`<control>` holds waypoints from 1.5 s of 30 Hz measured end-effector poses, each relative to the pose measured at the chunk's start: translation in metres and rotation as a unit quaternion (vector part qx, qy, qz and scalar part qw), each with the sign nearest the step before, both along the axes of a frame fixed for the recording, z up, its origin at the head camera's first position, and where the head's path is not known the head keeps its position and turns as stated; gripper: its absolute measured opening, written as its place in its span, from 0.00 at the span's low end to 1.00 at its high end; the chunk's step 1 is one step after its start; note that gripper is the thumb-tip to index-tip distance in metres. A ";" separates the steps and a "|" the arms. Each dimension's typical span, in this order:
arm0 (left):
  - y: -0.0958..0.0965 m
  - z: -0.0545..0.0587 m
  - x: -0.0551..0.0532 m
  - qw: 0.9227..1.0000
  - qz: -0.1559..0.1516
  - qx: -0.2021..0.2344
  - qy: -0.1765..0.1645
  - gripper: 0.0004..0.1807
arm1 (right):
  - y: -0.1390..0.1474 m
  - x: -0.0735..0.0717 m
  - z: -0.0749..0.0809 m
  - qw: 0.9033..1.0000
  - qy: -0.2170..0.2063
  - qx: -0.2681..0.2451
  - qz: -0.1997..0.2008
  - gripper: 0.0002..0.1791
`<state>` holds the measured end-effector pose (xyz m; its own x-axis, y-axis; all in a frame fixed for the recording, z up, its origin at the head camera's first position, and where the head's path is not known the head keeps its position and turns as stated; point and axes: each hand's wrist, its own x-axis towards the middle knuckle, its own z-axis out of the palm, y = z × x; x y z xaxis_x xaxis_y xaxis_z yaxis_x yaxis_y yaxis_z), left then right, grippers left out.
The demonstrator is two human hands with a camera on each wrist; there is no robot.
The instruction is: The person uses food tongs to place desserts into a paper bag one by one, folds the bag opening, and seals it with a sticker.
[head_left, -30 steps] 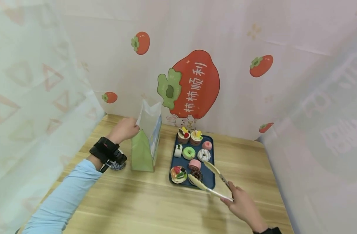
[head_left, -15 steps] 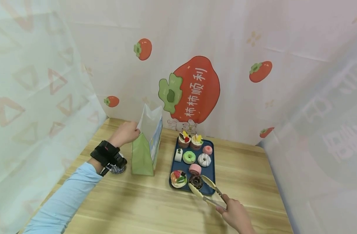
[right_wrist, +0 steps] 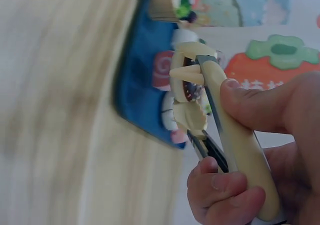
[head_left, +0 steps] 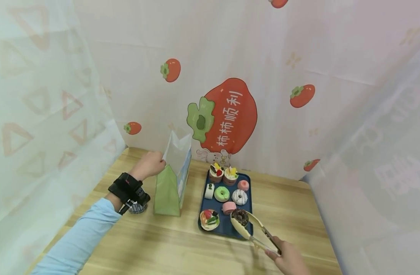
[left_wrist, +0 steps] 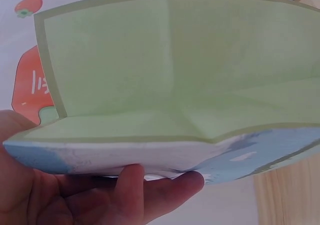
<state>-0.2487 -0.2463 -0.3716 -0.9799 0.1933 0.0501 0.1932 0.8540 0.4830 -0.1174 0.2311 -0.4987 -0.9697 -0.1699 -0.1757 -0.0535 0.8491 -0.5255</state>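
My left hand (head_left: 149, 165) holds the rim of an upright, open-topped paper bag (head_left: 167, 193) with a green side. In the left wrist view, its fingers (left_wrist: 131, 195) lie along the bag's printed outer face. My right hand (head_left: 288, 258) grips a pair of cream-tipped tongs (head_left: 242, 230). Pinched between the tong tips is a chocolate doughnut (head_left: 240, 216), raised over the front right part of the blue tray (head_left: 225, 229). The right wrist view shows my thumb and fingers around the tong handles (right_wrist: 245, 155), with the doughnut partly hidden by the tips.
On the tray are a fruit tart (head_left: 209, 220), a pink roll (head_left: 229, 207), a green doughnut (head_left: 221, 194), a white striped doughnut (head_left: 239, 197), two cupcakes and other small sweets. A patterned round object (head_left: 138, 208) sits under my left wrist. Curtains enclose the wooden table (head_left: 168, 248).
The tongs came down around the chocolate doughnut, narrowed onto it and lifted it off the tray, slightly to the right. My left hand stays on the bag. The head view has tilted up.
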 end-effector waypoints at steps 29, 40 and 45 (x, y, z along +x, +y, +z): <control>-0.002 -0.009 0.002 1.000 0.012 0.010 0.002 0.17 | -0.219 -0.174 0.264 0.925 0.112 0.241 0.271 0.14; 0.000 -0.010 0.004 0.999 0.016 0.018 0.026 0.14 | -0.298 -0.182 0.290 0.861 0.098 0.396 0.304 0.13; -0.001 -0.009 0.003 0.999 0.021 0.022 0.025 0.17 | -0.326 -0.181 0.275 0.840 0.102 0.444 0.295 0.12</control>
